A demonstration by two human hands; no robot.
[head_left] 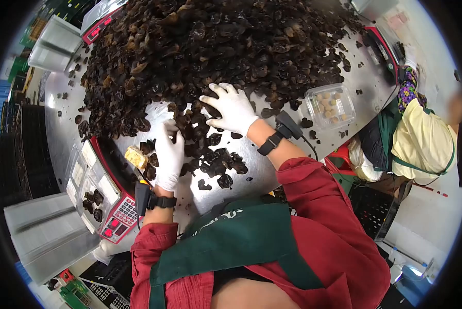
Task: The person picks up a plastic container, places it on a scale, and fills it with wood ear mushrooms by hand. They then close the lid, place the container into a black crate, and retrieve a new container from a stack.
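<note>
A large heap of dark dried fungus (205, 46) covers the steel table (66, 129). My right hand (231, 108), in a white glove, lies spread on the heap's near edge, fingers apart over loose pieces. My left hand (168, 154), also gloved, rests among a smaller scatter of fungus pieces (215, 159) with fingers curled on some of them. Just left of it a clear container with a yellowish piece (136, 157) sits on a red scale (110, 201). Both wrists carry black bands.
A clear plastic box with pale round items (330, 105) stands at the right of the table. Another person in a yellow top (421, 144) works at the far right beside a second red scale (383, 46). Stacked clear boxes (55, 44) sit at the upper left.
</note>
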